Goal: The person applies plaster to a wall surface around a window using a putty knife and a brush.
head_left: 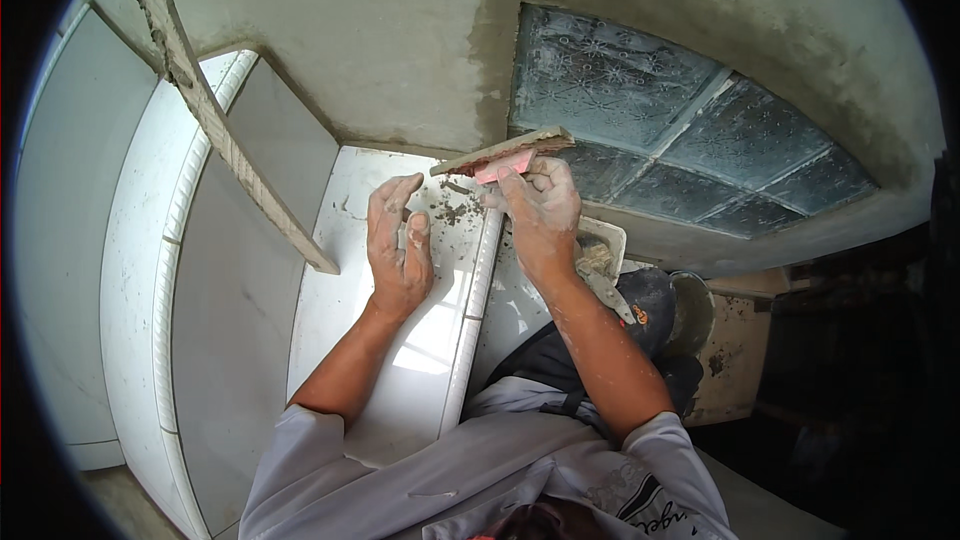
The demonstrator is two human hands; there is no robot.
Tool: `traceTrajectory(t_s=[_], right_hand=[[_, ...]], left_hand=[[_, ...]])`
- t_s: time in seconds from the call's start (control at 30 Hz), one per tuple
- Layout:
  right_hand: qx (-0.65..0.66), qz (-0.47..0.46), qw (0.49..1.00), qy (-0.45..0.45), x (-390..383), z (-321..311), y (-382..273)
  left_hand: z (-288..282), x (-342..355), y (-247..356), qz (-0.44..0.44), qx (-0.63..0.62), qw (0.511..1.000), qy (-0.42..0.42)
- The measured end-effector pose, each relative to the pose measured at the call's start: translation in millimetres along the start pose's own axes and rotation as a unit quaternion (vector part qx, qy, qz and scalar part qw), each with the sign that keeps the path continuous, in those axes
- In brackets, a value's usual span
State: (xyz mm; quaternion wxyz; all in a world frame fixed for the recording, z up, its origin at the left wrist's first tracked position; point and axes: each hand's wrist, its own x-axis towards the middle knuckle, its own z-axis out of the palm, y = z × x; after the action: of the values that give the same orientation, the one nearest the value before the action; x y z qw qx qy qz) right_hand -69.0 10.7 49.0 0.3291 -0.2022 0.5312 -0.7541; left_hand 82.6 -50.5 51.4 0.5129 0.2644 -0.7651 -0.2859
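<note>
My right hand, dusted with pale grey powder, pinches a pink flat-sided piece between thumb and fingers. Against that piece lies a narrow grey-brown strip with a rough reddish underside; whether the two are joined I cannot tell. The strip slants up to the right, close to the wall. To the left, my left hand is open and empty above the white tiled step, fingers curved and thumb apart. Dark crumbs of mortar lie scattered on the white tile between my hands.
A wooden batten leans across more tiled steps at left. Patterned glass blocks sit in the plastered wall at right. Below them stand a pale tub and a bucket, near a board.
</note>
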Motion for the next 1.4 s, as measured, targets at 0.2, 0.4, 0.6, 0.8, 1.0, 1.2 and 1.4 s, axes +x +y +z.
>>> traceTrajectory(t_s=[0.2, 0.4, 0.6, 0.8, 1.0, 1.2, 1.4], right_hand=[[0.049, -0.035, 0.997, 0.054, 30, 59, 2], [-0.082, -0.073, 0.994, 0.004, 32, 65, 17], [0.004, -0.088, 0.994, 0.065, 29, 50, -12], [-0.137, -0.160, 0.977, -0.037, 21, 100, -11], [-0.024, -0.219, 0.975, 0.025, 11, 58, -47], [-0.263, -0.330, 0.907, 0.002, 40, 94, -44], [-0.212, -0.342, 0.916, -0.006, 18, 84, -41]], left_hand=[[-9, -41, -9, -0.168, -0.056, 0.977, -0.122], [-3, -38, -13, -0.174, -0.033, 0.975, -0.133], [-3, -33, -4, -0.145, -0.004, 0.979, -0.145], [-5, -36, -17, -0.127, -0.016, 0.977, -0.170], [-5, -31, -4, -0.144, -0.008, 0.979, -0.147], [2, -27, -6, -0.136, -0.005, 0.976, -0.167], [-2, -29, -9, -0.124, -0.016, 0.979, -0.164]])
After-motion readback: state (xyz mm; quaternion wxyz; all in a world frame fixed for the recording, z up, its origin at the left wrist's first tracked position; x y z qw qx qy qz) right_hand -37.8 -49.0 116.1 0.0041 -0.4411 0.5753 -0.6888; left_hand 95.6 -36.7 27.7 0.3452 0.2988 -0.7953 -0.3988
